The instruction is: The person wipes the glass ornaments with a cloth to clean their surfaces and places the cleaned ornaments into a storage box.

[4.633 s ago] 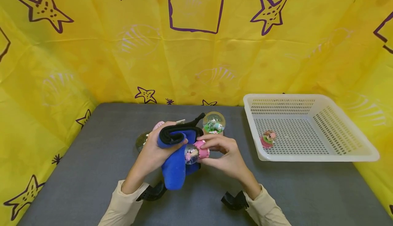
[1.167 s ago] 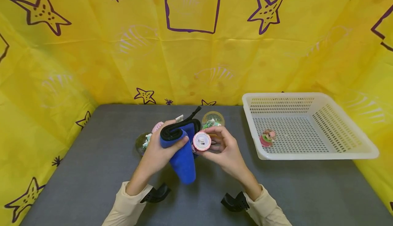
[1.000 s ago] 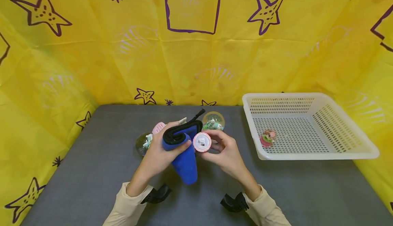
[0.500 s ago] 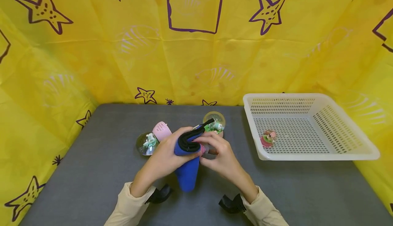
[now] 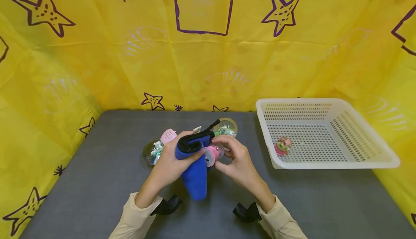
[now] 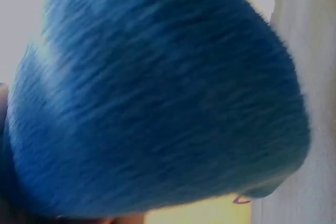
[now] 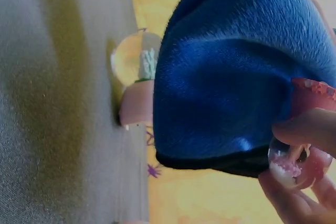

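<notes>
In the head view my left hand (image 5: pixel 167 165) grips a folded blue cloth (image 5: pixel 194 181) with black edging, which fills the left wrist view. My right hand (image 5: pixel 238 161) holds a small snow globe (image 5: pixel 212 155) by its clear dome, thumb and fingers on either side. The globe's pink base points left toward the cloth, its pale underside partly turned to the head camera. In the right wrist view the dome (image 7: pixel 287 171) shows a pink and white scene inside, and the base (image 7: pixel 311 98) lies against or close beside the cloth; contact is hard to tell.
Behind the hands stands a snow globe (image 5: pixel 226 127) with a green scene. Another, with a pink lettered base (image 5: pixel 168 136), lies on its side at left. A white perforated basket (image 5: pixel 325 165) at right holds a small pink-based globe (image 5: pixel 282 147). Yellow patterned fabric (image 5: pixel 208 62) hangs behind.
The right hand has turned the small globe around: its dome faced the cloth at first, then its underside faced the camera, and now its base points at the cloth. Both hands stay close together.
</notes>
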### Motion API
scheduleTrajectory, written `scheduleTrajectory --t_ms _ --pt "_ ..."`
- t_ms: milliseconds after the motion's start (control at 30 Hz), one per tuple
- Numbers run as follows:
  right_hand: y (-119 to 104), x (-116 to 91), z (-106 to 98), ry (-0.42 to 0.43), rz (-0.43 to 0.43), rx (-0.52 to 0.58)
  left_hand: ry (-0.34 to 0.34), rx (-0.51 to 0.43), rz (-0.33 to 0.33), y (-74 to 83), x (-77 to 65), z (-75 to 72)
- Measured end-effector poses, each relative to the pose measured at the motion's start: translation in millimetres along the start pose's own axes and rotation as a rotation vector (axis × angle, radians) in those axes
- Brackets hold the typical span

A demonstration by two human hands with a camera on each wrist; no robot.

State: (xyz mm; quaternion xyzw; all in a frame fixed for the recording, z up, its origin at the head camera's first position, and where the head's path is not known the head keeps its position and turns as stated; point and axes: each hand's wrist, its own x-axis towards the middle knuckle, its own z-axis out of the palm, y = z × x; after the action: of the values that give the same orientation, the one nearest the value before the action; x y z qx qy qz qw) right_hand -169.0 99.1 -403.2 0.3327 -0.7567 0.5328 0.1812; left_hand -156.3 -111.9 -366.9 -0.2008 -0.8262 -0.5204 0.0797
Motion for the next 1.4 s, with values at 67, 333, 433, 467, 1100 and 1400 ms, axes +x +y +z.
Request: scheduleTrajectory --t_ms 67,333,433,467,1100,1400 --pt "0 0 -1 -0.003 -0.012 -0.001 -0.056 0.029 -0.015 0.3 -0.6 -0.4" --pt "-5 2 -3 0.029 0.003 0.050 -0.047 0.048 0.001 0.8 -0.3 -2.2" --pt "-6 3 -4 0.043 0.010 0.114 -0.029 0.031 -0.018 0.6 0.2 -2.7" --pt "-6 3 -5 0.046 0.013 0.140 -0.026 0.025 -0.028 0.4 0.5 -2.8" --pt "0 5 -8 0.049 -0.082 -0.004 -0.155 0.053 -0.089 -3.5 -1.3 -5.8" --pt "-2 3 -4 0.022 -0.097 0.046 -0.033 0.118 -0.050 -3.6 1.0 2.2"
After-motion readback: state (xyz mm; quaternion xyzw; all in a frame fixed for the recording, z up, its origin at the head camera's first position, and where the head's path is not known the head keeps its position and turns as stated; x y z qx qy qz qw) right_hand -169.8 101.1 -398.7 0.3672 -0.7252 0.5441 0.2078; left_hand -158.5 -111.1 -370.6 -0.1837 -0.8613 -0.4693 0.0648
